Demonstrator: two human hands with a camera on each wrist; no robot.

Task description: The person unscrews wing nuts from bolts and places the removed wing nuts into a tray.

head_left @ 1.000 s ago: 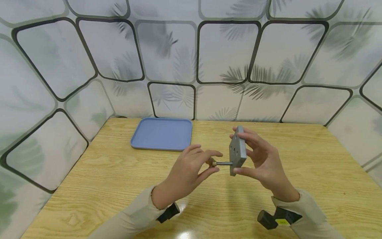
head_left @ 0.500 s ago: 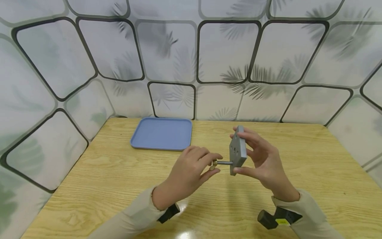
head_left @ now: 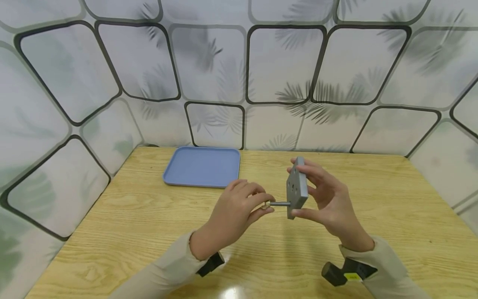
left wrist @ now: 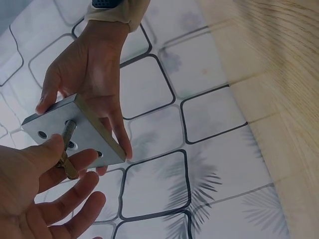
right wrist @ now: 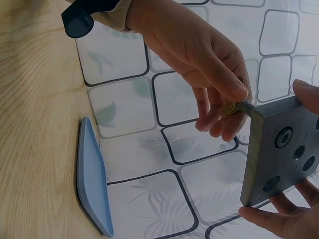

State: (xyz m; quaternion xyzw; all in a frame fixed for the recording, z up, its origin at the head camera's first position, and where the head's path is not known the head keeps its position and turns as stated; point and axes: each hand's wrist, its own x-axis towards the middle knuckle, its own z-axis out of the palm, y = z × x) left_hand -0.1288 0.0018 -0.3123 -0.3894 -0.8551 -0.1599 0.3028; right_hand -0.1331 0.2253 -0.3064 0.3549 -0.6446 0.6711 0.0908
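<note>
My right hand holds a grey metal plate by its edges, on its side above the table, thumb at the lower edge and fingers at the top. From a corner hole a threaded bolt sticks out to the left; its socket head sits in the plate's other face in the right wrist view. A brass wing nut is on the bolt's free end, a good way off the plate. My left hand pinches this wing nut between thumb and index finger, its other fingers loosely bent. Several more holes show in the plate.
A shallow blue tray lies at the back left of the wooden table, behind my left hand. A patterned wall covering rises at the table's back and sides.
The fingers of my left hand have moved in on the wing nut, which has turned on the bolt. The right hand and the plate stay almost still.
</note>
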